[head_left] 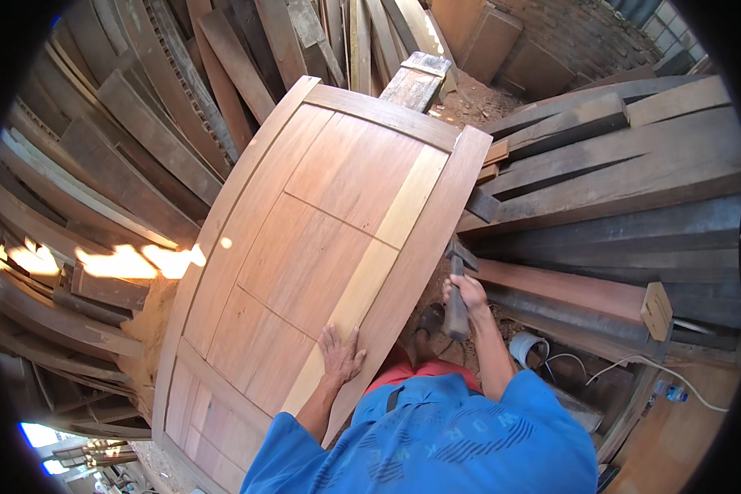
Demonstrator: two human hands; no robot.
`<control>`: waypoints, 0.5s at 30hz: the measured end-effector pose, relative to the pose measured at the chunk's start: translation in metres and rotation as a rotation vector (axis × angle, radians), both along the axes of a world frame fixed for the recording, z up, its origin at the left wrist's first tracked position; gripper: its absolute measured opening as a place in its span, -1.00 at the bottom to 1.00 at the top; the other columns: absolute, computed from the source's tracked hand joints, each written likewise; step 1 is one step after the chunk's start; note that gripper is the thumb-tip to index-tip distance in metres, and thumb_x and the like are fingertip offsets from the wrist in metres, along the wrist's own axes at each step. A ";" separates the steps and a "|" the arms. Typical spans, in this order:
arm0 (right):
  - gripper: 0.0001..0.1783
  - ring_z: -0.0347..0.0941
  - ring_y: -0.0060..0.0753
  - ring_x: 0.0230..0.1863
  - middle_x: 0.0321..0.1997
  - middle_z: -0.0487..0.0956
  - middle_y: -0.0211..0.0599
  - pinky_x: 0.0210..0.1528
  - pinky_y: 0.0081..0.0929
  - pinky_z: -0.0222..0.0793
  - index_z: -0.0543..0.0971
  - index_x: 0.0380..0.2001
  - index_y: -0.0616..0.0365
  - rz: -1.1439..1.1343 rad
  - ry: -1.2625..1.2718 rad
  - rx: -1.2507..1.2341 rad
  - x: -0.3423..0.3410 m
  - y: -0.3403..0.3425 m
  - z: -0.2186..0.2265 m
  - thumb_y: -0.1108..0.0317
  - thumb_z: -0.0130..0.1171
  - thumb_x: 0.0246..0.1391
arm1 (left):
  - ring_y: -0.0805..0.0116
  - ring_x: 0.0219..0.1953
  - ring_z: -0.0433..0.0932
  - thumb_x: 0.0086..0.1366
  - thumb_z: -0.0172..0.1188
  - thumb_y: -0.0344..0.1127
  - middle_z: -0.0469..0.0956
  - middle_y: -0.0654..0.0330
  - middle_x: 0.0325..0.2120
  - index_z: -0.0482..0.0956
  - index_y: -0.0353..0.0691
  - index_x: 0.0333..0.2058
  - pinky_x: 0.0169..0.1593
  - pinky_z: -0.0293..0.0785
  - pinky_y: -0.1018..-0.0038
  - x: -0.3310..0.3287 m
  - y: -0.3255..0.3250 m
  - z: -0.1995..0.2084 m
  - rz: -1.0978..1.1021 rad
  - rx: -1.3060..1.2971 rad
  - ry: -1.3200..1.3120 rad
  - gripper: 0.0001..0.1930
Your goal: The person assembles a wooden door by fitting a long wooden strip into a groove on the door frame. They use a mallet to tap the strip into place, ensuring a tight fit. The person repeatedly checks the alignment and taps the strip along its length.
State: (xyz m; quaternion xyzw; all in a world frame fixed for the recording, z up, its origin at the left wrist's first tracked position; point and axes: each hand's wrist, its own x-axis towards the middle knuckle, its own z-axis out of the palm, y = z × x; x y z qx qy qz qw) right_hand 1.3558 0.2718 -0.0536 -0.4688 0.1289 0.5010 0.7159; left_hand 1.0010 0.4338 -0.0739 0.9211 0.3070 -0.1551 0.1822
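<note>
A large wooden door panel (309, 247) lies before me, its frame strips set around several boards. A pale yellowish strip (369, 276) runs along its right part. Flat on the panel, partly over that strip, rests my left hand (340, 354) with fingers spread. Just off the panel's right edge, my right hand (468, 292) is wrapped around the handle of a hammer (458, 323). The hammer's dark head points up and away from me, beside the edge and apart from the pale strip.
Stacked planks (132, 132) crowd the left and far side. Thick dark beams (617, 165) lie at the right, with a reddish beam (568, 292) among them. A support timber (417, 82) sticks out beyond the panel's far end. A white container (528, 350) and a white cable (663, 365) are at lower right.
</note>
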 end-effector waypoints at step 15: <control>-0.91 0.41 -0.43 -0.60 -0.61 0.44 -0.35 -0.54 -0.42 0.42 0.42 -0.42 0.12 -0.460 0.008 -0.366 0.071 -0.024 -0.035 0.46 0.10 0.16 | -0.48 0.40 -0.41 0.17 0.21 0.16 -0.29 -0.47 0.36 0.05 -0.31 0.36 0.31 -0.42 -0.37 0.109 -0.003 -0.014 0.040 -0.039 -0.181 -0.05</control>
